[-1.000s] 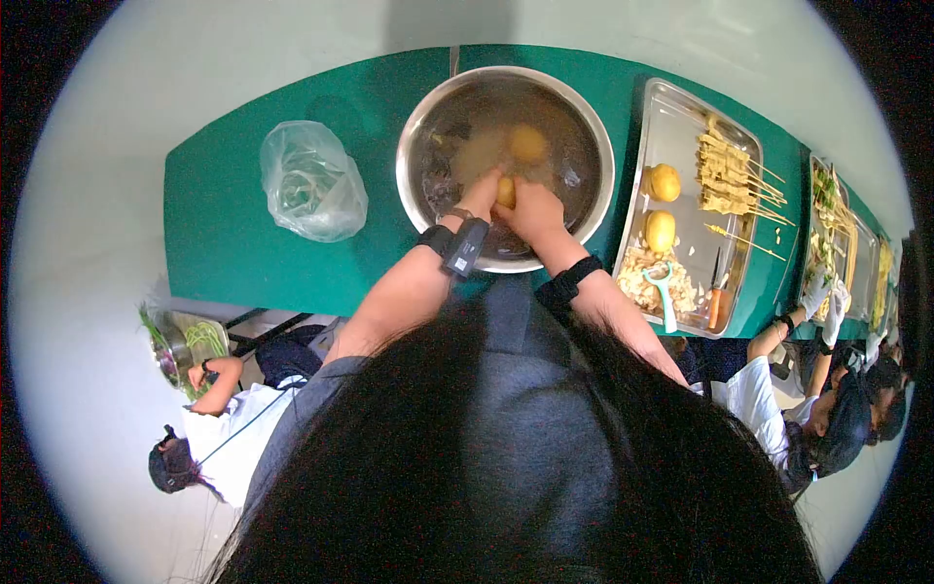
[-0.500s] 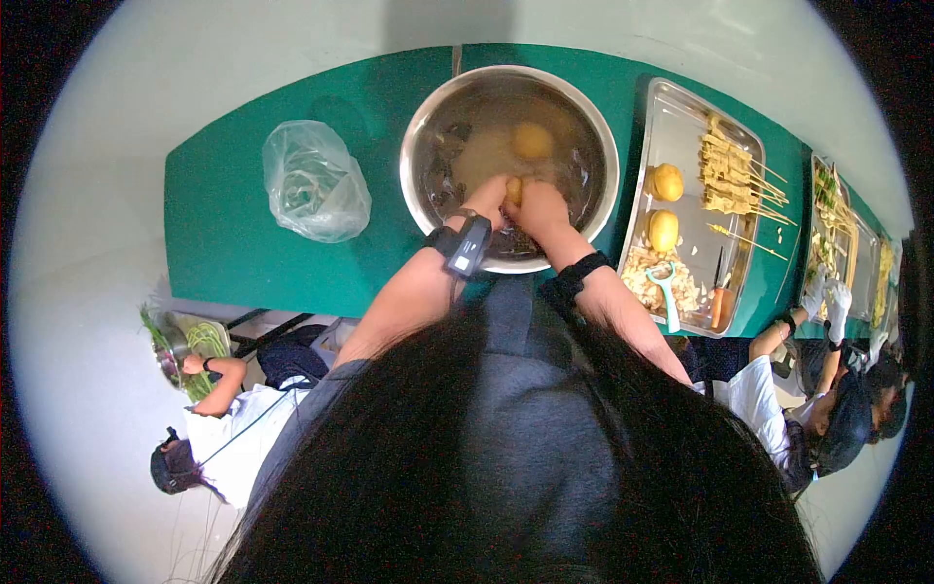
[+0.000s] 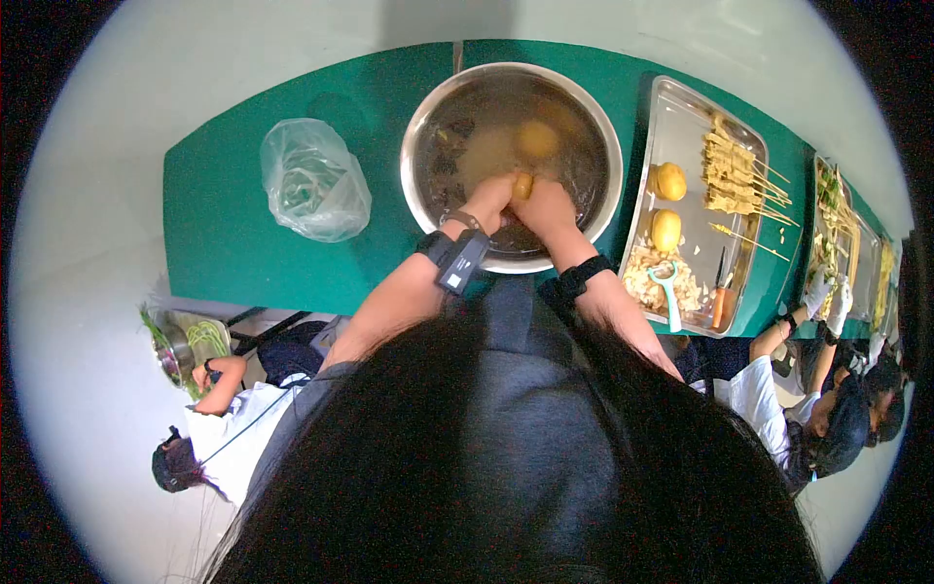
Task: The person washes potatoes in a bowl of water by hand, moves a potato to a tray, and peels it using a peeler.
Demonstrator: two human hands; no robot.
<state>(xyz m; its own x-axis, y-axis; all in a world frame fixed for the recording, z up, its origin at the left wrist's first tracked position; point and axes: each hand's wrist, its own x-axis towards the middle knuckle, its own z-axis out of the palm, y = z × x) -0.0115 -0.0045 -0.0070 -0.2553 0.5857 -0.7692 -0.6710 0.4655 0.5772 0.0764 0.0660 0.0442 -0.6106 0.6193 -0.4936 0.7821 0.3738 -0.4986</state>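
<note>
Over a steel bowl of murky water, my left hand and my right hand meet around one yellow potato, both closed on it. Fingertips and the lower part of the potato are partly hidden by the hands. Another round potato lies in the water beyond them. Dark pieces float near the bowl's left side.
A clear plastic bag lies left on the green table. Right, a metal tray holds two potatoes, skewers, peelings, a peeler and a knife. People work at both sides; more trays stand far right.
The potato between my hands has turned and risen slightly, and my left wrist has rotated a little. The person at left has shifted a hand.
</note>
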